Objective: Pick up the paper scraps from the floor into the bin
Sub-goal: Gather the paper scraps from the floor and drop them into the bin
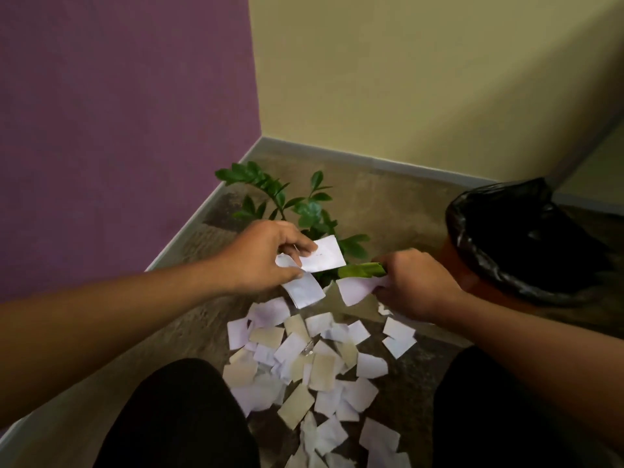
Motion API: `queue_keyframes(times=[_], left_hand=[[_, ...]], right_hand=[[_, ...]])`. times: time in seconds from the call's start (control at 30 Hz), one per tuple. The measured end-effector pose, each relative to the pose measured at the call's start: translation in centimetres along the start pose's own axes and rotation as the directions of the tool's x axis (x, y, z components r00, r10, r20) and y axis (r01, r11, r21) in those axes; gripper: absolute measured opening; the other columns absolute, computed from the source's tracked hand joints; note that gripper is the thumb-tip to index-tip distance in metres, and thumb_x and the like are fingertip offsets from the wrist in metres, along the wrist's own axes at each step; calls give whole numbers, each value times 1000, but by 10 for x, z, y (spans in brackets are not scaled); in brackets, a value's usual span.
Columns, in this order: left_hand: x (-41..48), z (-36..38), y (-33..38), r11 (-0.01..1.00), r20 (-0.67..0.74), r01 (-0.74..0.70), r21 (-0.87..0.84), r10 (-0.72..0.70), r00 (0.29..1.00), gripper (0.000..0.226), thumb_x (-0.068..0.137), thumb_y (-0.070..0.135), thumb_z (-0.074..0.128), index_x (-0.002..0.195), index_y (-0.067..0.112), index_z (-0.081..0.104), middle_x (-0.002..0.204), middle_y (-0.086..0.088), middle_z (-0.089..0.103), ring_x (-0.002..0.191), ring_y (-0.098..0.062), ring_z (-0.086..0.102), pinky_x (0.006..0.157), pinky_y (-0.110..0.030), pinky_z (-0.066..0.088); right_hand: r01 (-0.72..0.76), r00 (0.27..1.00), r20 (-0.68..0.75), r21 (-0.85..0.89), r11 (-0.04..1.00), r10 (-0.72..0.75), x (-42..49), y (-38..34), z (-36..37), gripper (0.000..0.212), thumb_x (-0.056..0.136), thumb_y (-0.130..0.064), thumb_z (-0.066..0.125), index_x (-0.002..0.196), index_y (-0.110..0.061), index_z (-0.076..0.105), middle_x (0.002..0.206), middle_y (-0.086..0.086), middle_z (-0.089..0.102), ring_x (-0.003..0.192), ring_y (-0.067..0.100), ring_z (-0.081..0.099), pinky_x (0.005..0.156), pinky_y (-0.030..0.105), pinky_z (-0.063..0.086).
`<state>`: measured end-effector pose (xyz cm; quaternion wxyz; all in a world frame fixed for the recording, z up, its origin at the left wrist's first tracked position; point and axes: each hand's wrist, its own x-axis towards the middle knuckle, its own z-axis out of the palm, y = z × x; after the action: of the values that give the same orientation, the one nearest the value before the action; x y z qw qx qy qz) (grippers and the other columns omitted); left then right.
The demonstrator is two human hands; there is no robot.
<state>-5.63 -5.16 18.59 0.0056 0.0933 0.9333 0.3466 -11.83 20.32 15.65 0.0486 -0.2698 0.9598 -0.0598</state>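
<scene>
White scraps (314, 363) litter floor (bin (526, 244) black-lined).

White/beige scraps (314, 366), black bin liner (526, 238), purple wall (118, 113)

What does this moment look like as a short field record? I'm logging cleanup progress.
left hand: left hand pinching several white paper pieces in its grip
right hand: right hand closed on one pale paper scrap
floor: many white and beige torn paper scraps scattered on the brown carpet
bin: round orange bin with black plastic liner, at right, open
nearby: green leafy potted plant behind the hands
progress: most scraps not yet picked up
</scene>
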Motion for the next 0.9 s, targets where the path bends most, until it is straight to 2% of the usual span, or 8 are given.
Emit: queue_keyframes(times=[0.13, 0.23, 0.47, 0.57, 0.63, 0.7, 0.8, 0.9], left_hand=[[37, 18, 42, 997, -7, -83, -8, 83, 997, 44, 72, 9, 83, 113, 19, 72, 101, 9, 67, 85, 2, 66, 77, -6, 48], [71, 43, 72, 993, -15, -114, -34, 114, 993, 44, 72, 12, 83, 114, 20, 72, 100, 13, 67, 82, 11, 61, 71, 1, 43], [144, 101, 135, 978, -14, -81, -191, 79, 997, 46, 72, 7, 82, 116, 14, 70, 108, 3, 71, 83, 8, 58, 65, 7, 40], [171, 121, 153, 951, -34, -26, -309, 17, 999, 44, 71, 5, 83, 113, 14, 71, 104, 2, 72, 85, 5, 62, 66, 2, 44], [186, 133, 163, 918, -64, 28, -396, -58, 996, 42, 71, 4, 83, 110, 13, 72, 100, 2, 72, 88, -4, 66, 73, -9, 48], [200, 146, 170, 858, -77, 99, -505, -158, 984, 41, 70, 0, 82, 107, 13, 72, 96, 2, 71, 85, -7, 66, 74, -16, 51], [217, 167, 181, 794, -33, 182, -580, -246, 969, 41, 69, -5, 80, 107, 10, 71, 94, 2, 70, 83, -8, 65, 63, -12, 48], [228, 182, 187, 735, 1, 241, -634, -310, 951, 42, 70, -6, 79, 108, 9, 70, 103, -4, 72, 91, -13, 67, 67, -15, 50]], right_hand=[[-157, 979, -116, 73, 985, 165, -11, 51, -26, 24, 74, -33, 68, 60, -22, 52, 61, -4, 56, 58, 19, 58, 47, 28, 38], [-247, 951, -154, 150, 957, 270, -16, 94, -41, 14, 77, -30, 72, 71, -21, 63, 62, -5, 60, 57, 12, 59, 46, 27, 45], [-439, 812, -274, 295, 849, 516, -17, 191, -68, 36, 74, -36, 75, 54, -22, 48, 56, -3, 56, 50, 9, 47, 43, 21, 28], [-523, 728, -252, 396, 754, 638, -12, 223, -75, 31, 73, -35, 76, 58, -17, 54, 58, 0, 56, 52, 15, 50, 46, 23, 33], [-571, 684, -204, 448, 688, 701, -8, 238, -77, 24, 73, -31, 76, 70, -11, 63, 66, 6, 60, 65, 26, 60, 56, 27, 43], [-604, 644, -125, 524, 601, 755, -6, 251, -75, 28, 72, -29, 78, 83, -8, 63, 82, 11, 65, 81, 33, 65, 66, 35, 50], [-607, 584, 2, 665, 435, 812, -9, 268, -65, 44, 68, -30, 83, 95, -2, 62, 94, 15, 67, 89, 34, 65, 82, 42, 56], [-494, 548, 143, 850, 181, 824, -12, 277, -58, 50, 67, -22, 86, 106, -1, 65, 99, 17, 70, 90, 34, 69, 89, 47, 56]])
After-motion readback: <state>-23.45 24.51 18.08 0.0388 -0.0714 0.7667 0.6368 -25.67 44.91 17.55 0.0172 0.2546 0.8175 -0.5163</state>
